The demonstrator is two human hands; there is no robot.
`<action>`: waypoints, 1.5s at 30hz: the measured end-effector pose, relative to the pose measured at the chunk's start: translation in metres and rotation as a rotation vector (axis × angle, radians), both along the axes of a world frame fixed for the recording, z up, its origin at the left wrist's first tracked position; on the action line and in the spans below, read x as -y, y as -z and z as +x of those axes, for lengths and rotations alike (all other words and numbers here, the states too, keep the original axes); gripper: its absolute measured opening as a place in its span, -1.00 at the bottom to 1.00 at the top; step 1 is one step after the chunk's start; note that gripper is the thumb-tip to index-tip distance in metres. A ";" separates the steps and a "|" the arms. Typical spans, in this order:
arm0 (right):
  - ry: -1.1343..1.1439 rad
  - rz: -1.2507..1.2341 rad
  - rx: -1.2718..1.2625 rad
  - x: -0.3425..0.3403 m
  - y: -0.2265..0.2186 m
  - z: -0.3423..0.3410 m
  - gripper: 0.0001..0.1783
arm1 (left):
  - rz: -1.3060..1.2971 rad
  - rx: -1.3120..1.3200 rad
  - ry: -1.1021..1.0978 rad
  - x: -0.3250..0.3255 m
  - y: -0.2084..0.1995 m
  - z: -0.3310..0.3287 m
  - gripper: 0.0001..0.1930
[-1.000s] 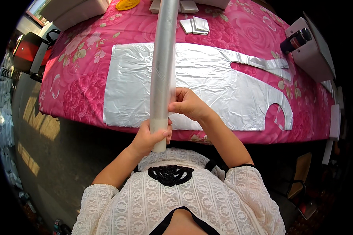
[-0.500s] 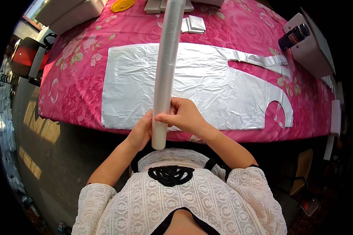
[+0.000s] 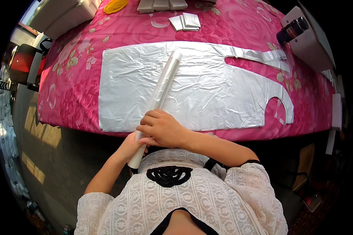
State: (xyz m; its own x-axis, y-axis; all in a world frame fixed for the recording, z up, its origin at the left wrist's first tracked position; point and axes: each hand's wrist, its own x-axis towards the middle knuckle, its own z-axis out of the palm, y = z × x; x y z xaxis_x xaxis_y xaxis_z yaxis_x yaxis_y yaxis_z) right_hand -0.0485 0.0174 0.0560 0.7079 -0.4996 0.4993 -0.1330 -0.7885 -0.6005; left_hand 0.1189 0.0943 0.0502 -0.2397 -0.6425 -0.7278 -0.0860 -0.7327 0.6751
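Note:
A long roll of translucent white plastic film (image 3: 164, 84) slants from my waist up over the table. My left hand (image 3: 129, 148) is closed around its lower part, just above the near end. My right hand (image 3: 161, 127) grips the roll a little higher, its fingers wrapped over the top. Beneath the roll's far part, a silvery plastic apron (image 3: 215, 94) lies spread flat, lightly wrinkled. The apron's straps and cut-out openings point to the right, and its straight edge is on the left.
A pink floral cloth (image 3: 72, 90) covers the table. Toward the back are folded silvery packets (image 3: 188, 22), white stacks (image 3: 161, 4) and a yellow round item (image 3: 115, 5). A dark bottle (image 3: 292, 30) is beside a white box (image 3: 310, 43). Chairs stand left (image 3: 23, 64) and right (image 3: 304, 168).
The roll has tipped down from near upright to a slant over the apron, its near end shifting left. Both hands moved lower and left with it, still gripping.

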 end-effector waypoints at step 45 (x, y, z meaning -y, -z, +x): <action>1.060 0.554 -0.048 0.225 0.043 -0.304 -0.76 | 0.195 -0.069 0.373 -0.044 0.011 0.073 -0.54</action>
State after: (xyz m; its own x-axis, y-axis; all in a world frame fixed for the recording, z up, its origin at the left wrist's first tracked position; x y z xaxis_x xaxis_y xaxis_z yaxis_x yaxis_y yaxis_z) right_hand -0.3526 -0.2073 0.0130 -0.1740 -0.9846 0.0165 -0.5920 0.0911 -0.8008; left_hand 0.1918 0.1383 0.0391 -0.4820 -0.3547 -0.8012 -0.3286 -0.7745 0.5406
